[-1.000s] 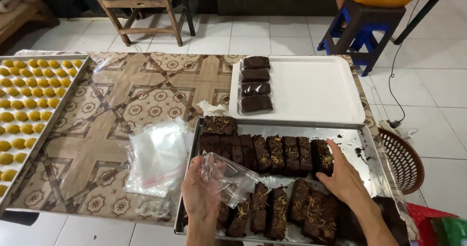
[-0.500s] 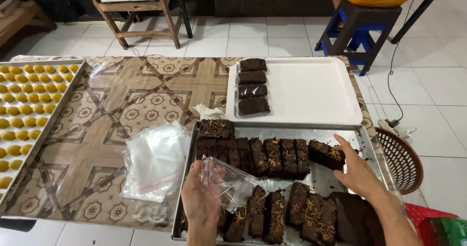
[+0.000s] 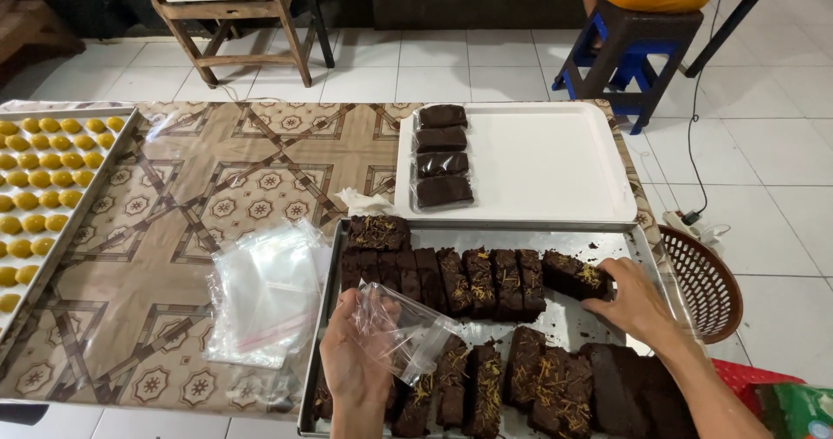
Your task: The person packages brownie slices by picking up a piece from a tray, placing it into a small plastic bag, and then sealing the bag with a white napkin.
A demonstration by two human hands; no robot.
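My left hand (image 3: pixel 354 361) holds a small clear plastic bag (image 3: pixel 408 330) open over a metal baking tray (image 3: pixel 555 233). The tray carries two rows of dark brownie slices (image 3: pixel 451 278) topped with orange shreds. My right hand (image 3: pixel 638 300) rests on the rightmost slice (image 3: pixel 573 274) of the upper row, fingers closing around it. Behind the metal tray lies a white tray (image 3: pixel 555 161) with several bagged brownie slices (image 3: pixel 442 154) stacked in a column at its left side.
A pile of empty clear bags (image 3: pixel 265 296) lies left of the metal tray on the patterned tablecloth (image 3: pixel 173 231). A tray of yellow round pastries (image 3: pixel 39 187) is at far left. A brown basket (image 3: pixel 707 283) stands on the floor right; a person sits on a blue stool (image 3: pixel 629 49) behind.
My right hand moved up from the lower row to the rightmost slice of the upper row. My left hand stayed put with the bag, which has opened wider.
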